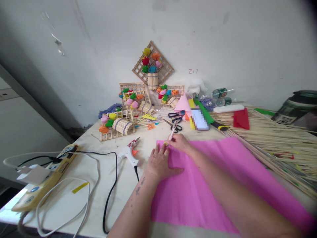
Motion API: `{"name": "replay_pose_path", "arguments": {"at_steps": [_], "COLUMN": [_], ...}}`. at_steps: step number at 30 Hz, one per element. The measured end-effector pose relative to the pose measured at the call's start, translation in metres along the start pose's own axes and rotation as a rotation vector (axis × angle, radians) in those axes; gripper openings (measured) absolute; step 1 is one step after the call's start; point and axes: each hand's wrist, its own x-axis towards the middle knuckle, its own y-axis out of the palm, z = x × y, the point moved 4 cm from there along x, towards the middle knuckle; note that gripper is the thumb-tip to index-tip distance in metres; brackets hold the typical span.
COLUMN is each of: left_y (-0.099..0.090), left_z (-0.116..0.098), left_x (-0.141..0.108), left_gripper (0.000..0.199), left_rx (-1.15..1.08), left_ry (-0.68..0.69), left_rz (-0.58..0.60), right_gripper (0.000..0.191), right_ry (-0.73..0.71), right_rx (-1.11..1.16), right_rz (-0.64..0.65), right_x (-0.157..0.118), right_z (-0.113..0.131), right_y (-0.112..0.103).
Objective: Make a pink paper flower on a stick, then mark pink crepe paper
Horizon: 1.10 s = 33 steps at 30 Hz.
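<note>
A large sheet of pink crepe paper (198, 201) lies spread across the near table. My left hand (159, 162) rests flat on its upper left part, fingers stretched forward and thumb out to the side. Between those fingertips and the pen tip is a small yellow piece (165, 143), partly covered. My right hand (178, 142) grips a whitish pen (172, 131), its lower end down at the paper by the yellow piece. Just beyond the paper's far edge lie dark-handled scissors (176, 128).
A white glue gun (129, 155) with a black cord lies left of the paper. Further left is a power strip (47, 185) with cables. Stick lattices with paper flowers (119, 125) stand at the back. Thin wooden sticks (269, 138) and a green bottle (296, 107) occupy the right.
</note>
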Motion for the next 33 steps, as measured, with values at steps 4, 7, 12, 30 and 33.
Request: {"name": "replay_pose_path", "arguments": {"at_steps": [4,7,12,30,33], "left_y": [0.001,0.001,0.002,0.003,0.003], "left_z": [0.000,0.001,0.001,0.019,0.019], "left_x": [0.000,0.001,0.001,0.004,0.004], "left_gripper": [0.103,0.104,0.103,0.062,0.062], "left_rx": [-0.004,-0.008,-0.009,-0.003,-0.008], "left_ry": [-0.001,0.000,0.009,0.086,0.080], "left_rz": [-0.007,-0.013,-0.023,-0.040,-0.031], "right_gripper": [0.024,0.024,0.022,0.028,0.029], "right_ry": [-0.027,-0.030,-0.005,-0.022,-0.023], "right_rx": [-0.034,-0.039,-0.008,-0.052,-0.086], "right_rz": [-0.005,-0.006,-0.023,0.009,-0.011], "right_x": [0.000,0.001,0.003,-0.001,-0.002], "right_z": [0.000,-0.002,-0.006,-0.002,0.000], "right_y": [0.001,0.003,0.002,0.006,0.005]}}
